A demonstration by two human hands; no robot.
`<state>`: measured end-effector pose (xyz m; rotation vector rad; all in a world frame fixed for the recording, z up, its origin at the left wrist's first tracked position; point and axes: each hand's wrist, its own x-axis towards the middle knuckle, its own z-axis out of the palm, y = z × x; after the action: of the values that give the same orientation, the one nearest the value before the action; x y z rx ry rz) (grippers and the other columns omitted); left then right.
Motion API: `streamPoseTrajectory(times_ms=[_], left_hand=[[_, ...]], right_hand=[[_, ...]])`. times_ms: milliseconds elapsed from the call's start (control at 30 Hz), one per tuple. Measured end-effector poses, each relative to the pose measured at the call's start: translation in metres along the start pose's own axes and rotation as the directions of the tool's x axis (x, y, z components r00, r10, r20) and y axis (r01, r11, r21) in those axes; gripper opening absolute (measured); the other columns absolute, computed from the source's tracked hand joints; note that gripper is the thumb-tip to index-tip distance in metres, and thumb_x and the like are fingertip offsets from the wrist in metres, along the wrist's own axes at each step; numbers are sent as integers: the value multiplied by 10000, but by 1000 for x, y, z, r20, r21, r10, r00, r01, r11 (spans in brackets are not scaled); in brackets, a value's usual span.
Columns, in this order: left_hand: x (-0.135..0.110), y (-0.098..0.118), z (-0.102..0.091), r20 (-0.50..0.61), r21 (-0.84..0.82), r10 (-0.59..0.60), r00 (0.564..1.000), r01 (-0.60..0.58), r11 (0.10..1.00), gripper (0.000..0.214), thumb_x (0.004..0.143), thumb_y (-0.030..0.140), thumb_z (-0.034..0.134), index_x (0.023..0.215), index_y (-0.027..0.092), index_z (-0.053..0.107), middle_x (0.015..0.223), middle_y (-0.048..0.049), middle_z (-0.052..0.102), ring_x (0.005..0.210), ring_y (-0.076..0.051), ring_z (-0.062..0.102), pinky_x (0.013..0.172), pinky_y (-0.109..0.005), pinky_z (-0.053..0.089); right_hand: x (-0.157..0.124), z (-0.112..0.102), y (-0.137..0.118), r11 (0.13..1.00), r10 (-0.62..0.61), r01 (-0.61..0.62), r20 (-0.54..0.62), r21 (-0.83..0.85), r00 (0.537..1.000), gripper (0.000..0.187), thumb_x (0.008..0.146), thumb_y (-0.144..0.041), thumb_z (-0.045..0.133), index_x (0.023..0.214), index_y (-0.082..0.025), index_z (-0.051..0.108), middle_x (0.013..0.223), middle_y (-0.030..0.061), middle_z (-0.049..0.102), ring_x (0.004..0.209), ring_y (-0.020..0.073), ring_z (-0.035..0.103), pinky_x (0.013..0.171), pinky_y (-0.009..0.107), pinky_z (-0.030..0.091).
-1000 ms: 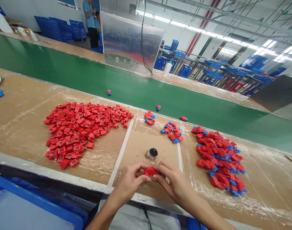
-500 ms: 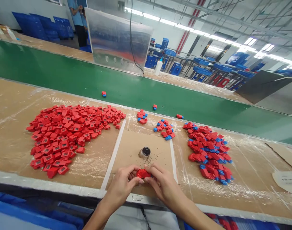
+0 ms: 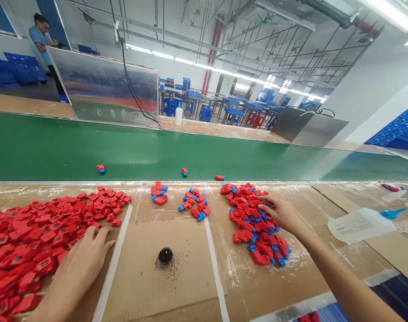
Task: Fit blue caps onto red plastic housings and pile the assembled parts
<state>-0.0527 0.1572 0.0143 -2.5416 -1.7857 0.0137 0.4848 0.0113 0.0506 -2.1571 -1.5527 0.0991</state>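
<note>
Red blocks (image 3: 48, 235), dark-recessed, lie heaped at the half-curled left hand (image 3: 86, 254). Right hand (image 3: 281, 213), slightly parted, meets red-and-blue pieces (image 3: 262, 226); either grasp indeterminable. Dark-topped pot (image 3: 165, 256) stands between

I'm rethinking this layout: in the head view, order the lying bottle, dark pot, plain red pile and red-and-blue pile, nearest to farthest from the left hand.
1. Plain red pile, at the left hand
2. Dark pot, in the middle
3. Red-and-blue pile, farther right
4. Lying bottle, farthest right
</note>
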Motion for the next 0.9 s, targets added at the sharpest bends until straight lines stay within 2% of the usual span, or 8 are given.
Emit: streamPoseTrajectory(times_ms=[167, 333, 433, 567, 633, 733, 833, 900], left_hand=[[10, 9, 5, -11, -118, -143, 990, 140, 983, 417, 979, 380, 258, 1255, 209, 520, 1232, -149, 598, 869, -329, 680, 643, -396, 501], [21, 24, -8, 67, -117, -97, 993, 104, 988, 380, 975, 349, 304, 1223, 194, 547, 1130, -150, 617, 813, -308, 689, 627, -374, 494], [22, 26, -11, 77, -125, -64, 995, 74, 989, 299, 967, 280, 330, 1118, 184, 570, 1055, -129, 639, 835, -284, 684, 646, -339, 479], [10, 18, -13, 48, -302, -57, 997, 69, 951, 213, 938, 270, 378, 968, 191, 574, 919, -96, 675, 839, -272, 669, 679, -335, 470], [-3, 14, -16, -3, -470, -63, 998, 54, 881, 187, 920, 315, 420, 875, 209, 567, 837, -63, 677, 787, -251, 657, 688, -330, 477], [-27, 15, -21, -12, -745, -87, 996, 49, 666, 160, 895, 348, 487, 871, 222, 583, 866, -39, 690, 793, -215, 661, 730, -309, 508], [-48, 22, -20, 26, -899, -131, 991, 81, 431, 241, 852, 331, 564, 1054, 216, 627, 975, -52, 696, 875, -209, 666, 793, -307, 528], [-60, 28, -18, 39, -919, -136, 990, 90, 385, 327, 833, 331, 590, 1127, 199, 650, 984, -64, 688, 890, -216, 656, 809, -317, 524]], right_hand=[[57, 14, -26, 962, -61, 76, 62, -264, 996, 386, 923, -411, 499, 1210, -193, 638, 1089, 114, 683, 986, 256, 654, 852, 344, 481], [161, 71, -57, 936, 115, -16, 264, -352, 958, 322, 957, -390, 521, 1174, -178, 631, 1053, 94, 692, 967, 216, 657, 851, 339, 497], [197, 105, -60, 906, 246, -105, 308, -410, 919, 308, 946, -366, 568, 1165, -153, 602, 1139, 87, 637, 963, 201, 639, 834, 400, 535], [205, 122, -54, 886, 301, -136, 327, -443, 896, 314, 939, -331, 586, 1203, -161, 580, 1199, 90, 601, 1003, 208, 623, 844, 407, 540], [201, 121, -51, 888, 299, -135, 329, -440, 895, 291, 936, -331, 592, 1174, -164, 592, 1168, 74, 616, 979, 196, 629, 833, 398, 542], [191, 111, -54, 906, 253, -122, 288, -405, 923, 239, 902, -304, 626, 1067, -133, 646, 1050, 97, 659, 951, 221, 640, 809, 390, 529], [173, 95, -65, 943, 140, -69, 201, -326, 970, 245, 892, -279, 575, 996, -85, 683, 1002, 202, 665, 1067, 319, 599, 831, 400, 488], [154, 84, -77, 967, 49, -9, 153, -254, 987, 291, 913, -278, 493, 998, -70, 679, 1020, 229, 662, 1097, 329, 583, 850, 387, 470]])
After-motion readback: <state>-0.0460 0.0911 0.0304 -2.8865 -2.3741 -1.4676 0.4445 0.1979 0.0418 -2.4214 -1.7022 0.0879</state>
